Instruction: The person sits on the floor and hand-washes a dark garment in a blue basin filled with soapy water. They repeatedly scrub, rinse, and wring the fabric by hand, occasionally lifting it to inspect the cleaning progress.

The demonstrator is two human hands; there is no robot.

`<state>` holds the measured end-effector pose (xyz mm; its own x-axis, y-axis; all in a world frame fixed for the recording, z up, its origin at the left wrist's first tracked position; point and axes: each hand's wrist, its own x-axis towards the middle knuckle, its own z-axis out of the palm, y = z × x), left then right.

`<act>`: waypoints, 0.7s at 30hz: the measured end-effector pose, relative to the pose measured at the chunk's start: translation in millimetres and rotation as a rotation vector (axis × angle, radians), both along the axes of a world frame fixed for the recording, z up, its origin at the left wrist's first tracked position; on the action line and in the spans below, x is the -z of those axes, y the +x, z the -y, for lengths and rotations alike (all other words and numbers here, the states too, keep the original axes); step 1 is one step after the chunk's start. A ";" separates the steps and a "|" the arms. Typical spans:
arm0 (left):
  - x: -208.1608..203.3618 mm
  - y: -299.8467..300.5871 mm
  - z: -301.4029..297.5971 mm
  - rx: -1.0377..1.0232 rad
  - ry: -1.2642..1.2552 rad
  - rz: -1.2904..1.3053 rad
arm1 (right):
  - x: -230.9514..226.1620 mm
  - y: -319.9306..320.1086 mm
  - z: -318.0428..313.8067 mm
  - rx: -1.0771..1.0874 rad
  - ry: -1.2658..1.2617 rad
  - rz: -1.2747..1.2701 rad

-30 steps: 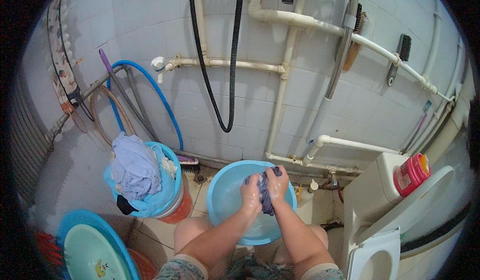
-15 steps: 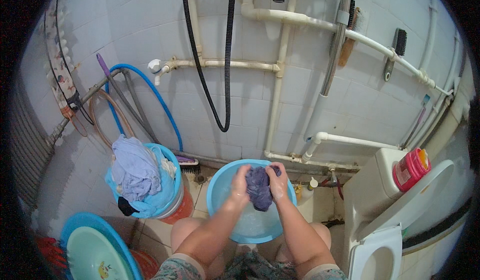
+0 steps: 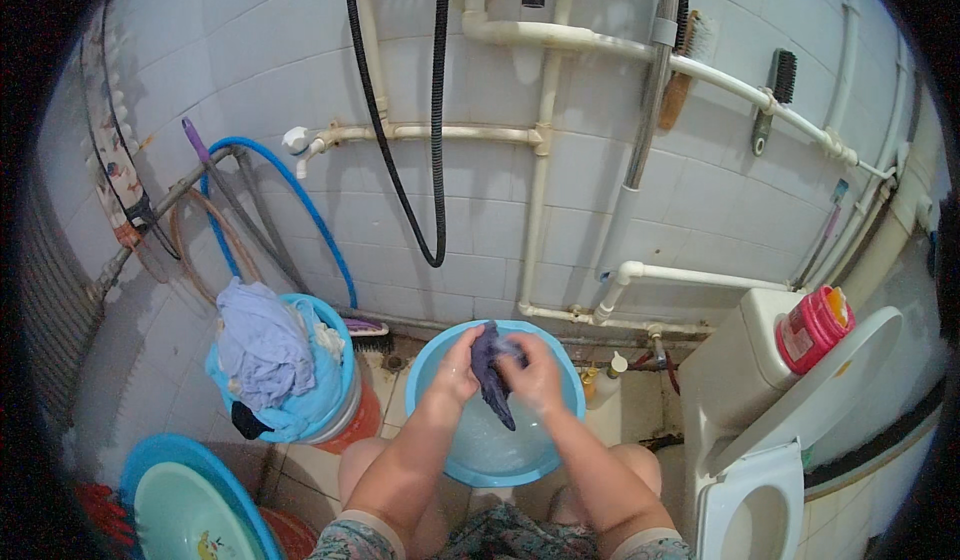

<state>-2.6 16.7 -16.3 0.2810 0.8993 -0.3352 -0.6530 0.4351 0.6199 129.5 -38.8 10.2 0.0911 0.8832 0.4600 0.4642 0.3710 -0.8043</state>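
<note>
A dark purple-grey wet cloth (image 3: 490, 375) hangs between my hands over a light blue basin (image 3: 425, 415) with cloudy water in it. My left hand (image 3: 459, 365) grips the cloth along its left side, near the top. On the other side my right hand (image 3: 534, 372) is closed against the cloth, its fingers a little smeared by motion. The cloth's lower end narrows to a point above the water. What kind of garment it is cannot be made out.
At the left, a bucket (image 3: 352, 385) is heaped with blue and lilac laundry (image 3: 265, 345). Nested basins (image 3: 190, 510) stand at lower left. A toilet (image 3: 745, 380) with a red tub (image 3: 815, 330) on its tank is at right. Pump bottles (image 3: 605, 380) stand behind the basin.
The cloth has gone from a broad bunch to a narrow, hanging strip. My right hand has moved in across it, and the view has shifted slightly.
</note>
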 end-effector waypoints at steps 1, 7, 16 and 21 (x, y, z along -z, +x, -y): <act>5.6 3.7 -1.5 -0.043 -0.008 -0.028 | -8.7 -16.8 15.3 -0.004 0.052 0.122; -11.6 40.1 25.4 -0.203 -0.178 0.100 | 4.9 -13.8 -6.4 0.269 -0.137 0.145; 42.7 32.7 15.0 -0.197 0.079 -0.085 | 3.7 -22.6 2.7 0.222 -0.092 0.106; 12.4 48.4 39.7 -0.302 0.006 -0.337 | 4.2 -12.2 -6.9 0.353 -0.244 0.047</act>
